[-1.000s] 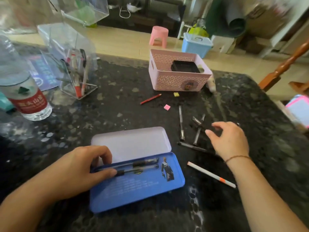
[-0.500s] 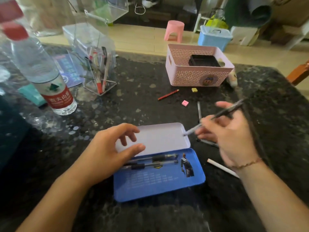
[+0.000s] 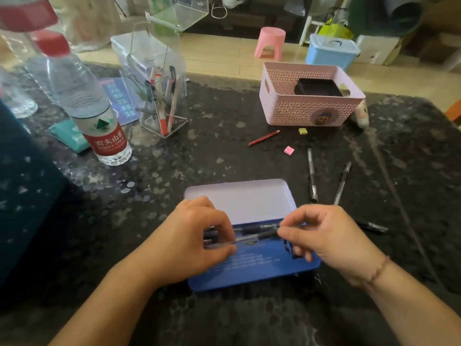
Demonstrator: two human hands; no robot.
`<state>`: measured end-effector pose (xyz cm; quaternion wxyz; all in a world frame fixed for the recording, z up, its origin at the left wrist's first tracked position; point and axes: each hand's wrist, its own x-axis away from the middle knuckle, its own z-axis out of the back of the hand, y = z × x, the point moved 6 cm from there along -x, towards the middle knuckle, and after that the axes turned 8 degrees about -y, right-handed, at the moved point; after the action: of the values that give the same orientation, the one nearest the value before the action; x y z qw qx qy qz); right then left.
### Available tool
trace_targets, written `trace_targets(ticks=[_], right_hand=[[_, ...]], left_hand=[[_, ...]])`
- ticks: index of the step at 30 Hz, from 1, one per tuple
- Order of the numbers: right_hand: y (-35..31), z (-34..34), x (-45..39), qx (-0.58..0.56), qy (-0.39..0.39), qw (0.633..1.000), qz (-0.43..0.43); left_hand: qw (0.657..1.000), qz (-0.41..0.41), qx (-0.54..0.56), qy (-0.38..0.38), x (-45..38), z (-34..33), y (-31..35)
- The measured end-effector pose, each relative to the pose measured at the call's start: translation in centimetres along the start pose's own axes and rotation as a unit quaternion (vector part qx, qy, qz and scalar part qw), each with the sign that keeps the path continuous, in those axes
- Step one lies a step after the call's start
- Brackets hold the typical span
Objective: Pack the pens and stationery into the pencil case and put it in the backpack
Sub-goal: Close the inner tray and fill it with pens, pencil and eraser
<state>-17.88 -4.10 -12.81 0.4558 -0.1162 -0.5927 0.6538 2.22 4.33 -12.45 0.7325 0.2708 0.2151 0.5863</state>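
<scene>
Change: a second ago the right hand [image 3: 334,236] was out on the surface [image 3: 224,156] among the loose pens; half a second ago it was lifting one; now that pen [image 3: 252,238] is over the blue tray of the pencil case [image 3: 249,273].
Right grip: thumb and forefinger pinched shut on the pen's dark front end, other fingers curled loosely.
Left grip: the left hand [image 3: 199,236] has come off the rim and closed on the pen's other end, thumb beneath and fingers above; it may also be steadying the pens already inside, but the fingers hide that.
Pen held: lying lengthwise between the two grips, just nearer the person than the pens [image 3: 254,229] already in the tray, seemingly touching or about to touch down.
Pencil case: open on the surface directly under both grips, pale lid [image 3: 239,201] laid flat on the far side.
Meaning: one more pen is nearly packed; releasing it should finish this placement.
Still out: two pens [image 3: 311,176] beyond the right grip, a dark pen [image 3: 371,226] to its right, a red pencil [image 3: 264,138] and pink eraser [image 3: 288,150] farther off, a yellow eraser [image 3: 302,131] by the pink basket [image 3: 306,113].
Backpack: not identifiable in view.
Progress: early to middle; closing the case and stowing it remain.
</scene>
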Motion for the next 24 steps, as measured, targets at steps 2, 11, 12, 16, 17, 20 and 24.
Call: trace_targets(ticks=[2, 11, 12, 16, 17, 20, 24], right_hand=[[0.4, -0.7, 0.0, 0.107, 0.006, 0.994, -0.005], [0.7, -1.2, -0.6, 0.297, 0.116, 0.943, 0.096], [0.5, -1.3, -0.7, 0.307, 0.123, 0.937, 0.115], [-0.3, 0.4, -1.3, 0.272, 0.161, 0.937, 0.147], [-0.5, 1.8, -1.3, 0.274, 0.201, 0.928, 0.154], [-0.4, 7.3, -1.7, 0.371, 0.320, 0.865, 0.108], [3.2, 11.2, -4.0, 0.461, 0.269, 0.841, -0.091]], left_hand=[[0.996, -0.032, -0.083, -0.025, -0.2, -0.6, 0.5], [0.991, -0.044, -0.120, -0.028, -0.8, -1.4, 0.5], [0.991, -0.045, -0.123, -0.026, -0.8, -1.4, 0.5], [0.989, -0.045, -0.140, -0.023, -0.8, -1.2, 0.6], [0.988, -0.044, -0.143, -0.022, -0.8, -1.2, 0.6], [0.988, -0.044, -0.144, -0.016, -0.7, -1.0, 0.6], [0.989, -0.040, -0.139, 0.012, -0.8, -0.6, 0.6]])
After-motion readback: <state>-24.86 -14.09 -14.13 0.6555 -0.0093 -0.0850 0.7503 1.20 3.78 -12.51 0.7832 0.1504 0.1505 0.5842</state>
